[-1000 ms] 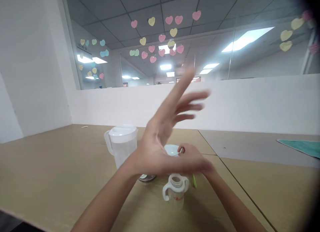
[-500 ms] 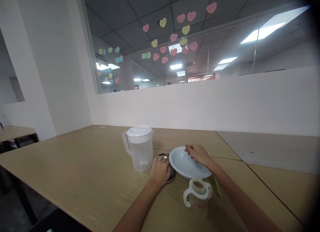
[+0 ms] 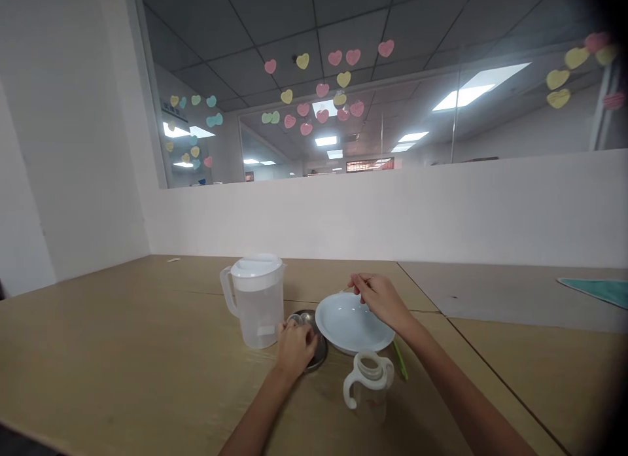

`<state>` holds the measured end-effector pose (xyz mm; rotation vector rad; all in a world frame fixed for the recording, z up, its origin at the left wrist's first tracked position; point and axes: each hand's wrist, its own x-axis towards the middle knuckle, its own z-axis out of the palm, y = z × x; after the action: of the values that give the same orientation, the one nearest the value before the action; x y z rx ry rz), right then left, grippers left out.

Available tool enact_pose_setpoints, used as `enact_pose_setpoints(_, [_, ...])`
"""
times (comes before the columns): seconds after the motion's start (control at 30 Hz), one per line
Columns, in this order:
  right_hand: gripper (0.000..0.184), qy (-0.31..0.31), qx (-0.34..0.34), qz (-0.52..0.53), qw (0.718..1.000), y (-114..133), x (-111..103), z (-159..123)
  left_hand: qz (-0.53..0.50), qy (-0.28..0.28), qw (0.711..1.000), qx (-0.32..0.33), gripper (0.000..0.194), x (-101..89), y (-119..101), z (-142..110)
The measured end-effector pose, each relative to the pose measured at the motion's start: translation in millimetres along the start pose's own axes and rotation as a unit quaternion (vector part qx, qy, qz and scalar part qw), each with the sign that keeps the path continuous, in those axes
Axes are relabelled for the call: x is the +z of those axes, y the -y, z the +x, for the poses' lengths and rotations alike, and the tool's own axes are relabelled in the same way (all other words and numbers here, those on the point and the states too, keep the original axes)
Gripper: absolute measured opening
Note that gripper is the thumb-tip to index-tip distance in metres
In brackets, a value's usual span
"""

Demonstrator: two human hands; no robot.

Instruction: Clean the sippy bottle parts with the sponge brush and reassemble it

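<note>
My left hand [image 3: 294, 348] rests with curled fingers on a small round metal lid or dish [image 3: 313, 338] beside a clear plastic pitcher with a white lid [image 3: 255, 299]. Over the far rim of a white bowl [image 3: 350, 325], my right hand [image 3: 380, 298] pinches a thin utensil whose end pokes out to the left. In front of the bowl stands a clear two-handled baby cup [image 3: 367, 384] without a top. A green stick-like thing [image 3: 400, 360] lies by my right forearm.
The wooden table [image 3: 122, 351] runs to a white partition wall with glass above, stuck with paper hearts. A teal cloth [image 3: 596, 289] lies at the far right on a neighbouring table.
A second ago my left hand was raised, spread and blurred in front of the camera; it has come down onto the metal lid. My right hand stays at the bowl.
</note>
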<state>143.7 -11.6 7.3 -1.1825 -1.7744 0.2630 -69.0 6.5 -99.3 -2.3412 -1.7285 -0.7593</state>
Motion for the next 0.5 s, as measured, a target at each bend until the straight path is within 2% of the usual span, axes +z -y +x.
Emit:
enact_pose_setpoints(0.13, [0.044,-0.02,0.003,0.009,1.0,8,-9,-4,-0.07,0.0,0.997,-0.032,0.015,-5.0,-1,1])
enact_pose_setpoints(0.2, [0.045,-0.027,0.006,0.012,1.0,10,-12,-5,-0.115,-0.026,0.992,-0.044,0.016,-5.6,0,2])
enact_pose_setpoints(0.37, [0.042,-0.03,0.014,0.016,0.999,13,-16,-6,-0.232,-0.158,0.955,-0.101,0.04,-7.2,3,2])
enact_pose_setpoints(0.5, [0.041,-0.024,0.027,0.057,0.998,9,-7,-5,-0.283,-0.235,0.929,-0.051,0.041,-7.8,2,0])
